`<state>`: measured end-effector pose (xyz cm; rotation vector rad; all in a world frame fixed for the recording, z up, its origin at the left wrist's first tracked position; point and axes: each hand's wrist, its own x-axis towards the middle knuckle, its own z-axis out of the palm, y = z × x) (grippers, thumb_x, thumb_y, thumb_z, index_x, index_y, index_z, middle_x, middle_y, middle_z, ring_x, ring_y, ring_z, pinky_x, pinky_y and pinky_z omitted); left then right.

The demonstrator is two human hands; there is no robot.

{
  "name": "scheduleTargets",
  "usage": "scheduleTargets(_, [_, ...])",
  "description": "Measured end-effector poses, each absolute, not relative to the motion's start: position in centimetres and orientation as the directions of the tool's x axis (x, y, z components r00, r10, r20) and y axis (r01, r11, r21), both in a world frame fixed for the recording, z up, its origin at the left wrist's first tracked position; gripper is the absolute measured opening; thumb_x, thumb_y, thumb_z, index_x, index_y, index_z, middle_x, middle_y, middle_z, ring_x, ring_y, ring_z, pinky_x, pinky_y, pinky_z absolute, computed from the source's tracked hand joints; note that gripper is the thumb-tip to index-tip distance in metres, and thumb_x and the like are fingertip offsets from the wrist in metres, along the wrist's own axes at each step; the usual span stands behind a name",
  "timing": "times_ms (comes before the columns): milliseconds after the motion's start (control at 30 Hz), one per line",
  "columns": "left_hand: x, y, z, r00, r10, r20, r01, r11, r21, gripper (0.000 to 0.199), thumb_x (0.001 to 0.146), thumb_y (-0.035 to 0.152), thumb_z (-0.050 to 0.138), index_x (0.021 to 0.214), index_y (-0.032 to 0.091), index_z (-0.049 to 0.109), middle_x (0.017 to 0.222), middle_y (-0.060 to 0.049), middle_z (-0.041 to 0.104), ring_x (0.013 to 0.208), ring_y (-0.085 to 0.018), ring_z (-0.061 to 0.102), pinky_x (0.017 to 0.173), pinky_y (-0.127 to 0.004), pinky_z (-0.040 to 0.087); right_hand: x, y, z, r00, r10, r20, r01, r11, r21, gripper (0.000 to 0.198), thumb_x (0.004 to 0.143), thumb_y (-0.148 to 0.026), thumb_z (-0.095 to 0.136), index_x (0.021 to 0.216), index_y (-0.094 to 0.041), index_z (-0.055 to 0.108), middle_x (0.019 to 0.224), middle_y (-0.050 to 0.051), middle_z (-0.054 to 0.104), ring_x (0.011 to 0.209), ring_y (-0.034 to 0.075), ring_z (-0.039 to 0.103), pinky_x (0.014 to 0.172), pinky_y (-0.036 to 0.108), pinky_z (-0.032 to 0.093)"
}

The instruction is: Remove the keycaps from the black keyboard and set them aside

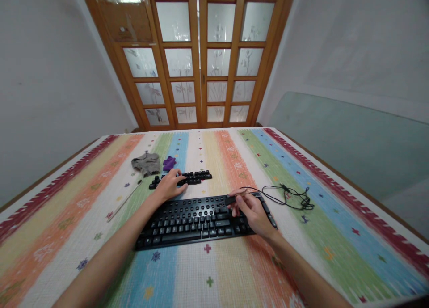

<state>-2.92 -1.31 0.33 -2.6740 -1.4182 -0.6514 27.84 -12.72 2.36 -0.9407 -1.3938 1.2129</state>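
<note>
A black keyboard lies on the striped cloth, with keycaps on its lower rows; the upper rows show small bare key mounts. Beyond it sit rows of loose black keycaps. My left hand rests over these keycaps, fingers curved and apart, thumb near the keyboard side. My right hand is above the right part of the keyboard, its fingers closed on a small dark piece. That piece is too small and dark to name, and my fingers partly cover it.
A grey rag and a crumpled purple cloth lie past the keycaps. A thin stick with a dark tip is at the left. A coiled black cable lies at the right. Wooden glass-paned doors stand behind the table.
</note>
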Motion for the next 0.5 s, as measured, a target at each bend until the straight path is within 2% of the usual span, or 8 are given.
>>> scheduleTargets(500, [-2.91,-1.16,0.0,0.504,0.769,0.394,0.793,-0.593,0.143,0.03,0.084,0.034,0.058,0.105,0.018,0.071,0.101,-0.01,0.058,0.092,-0.025,0.057,0.088,-0.04,0.051,27.9,-12.67,2.43,-0.169,0.966,0.194,-0.025,0.193,-0.981,0.043,0.089,-0.058,0.055,0.097,-0.017,0.06,0.059,0.0,0.059,0.055,0.016,0.06,0.055,0.028,0.045])
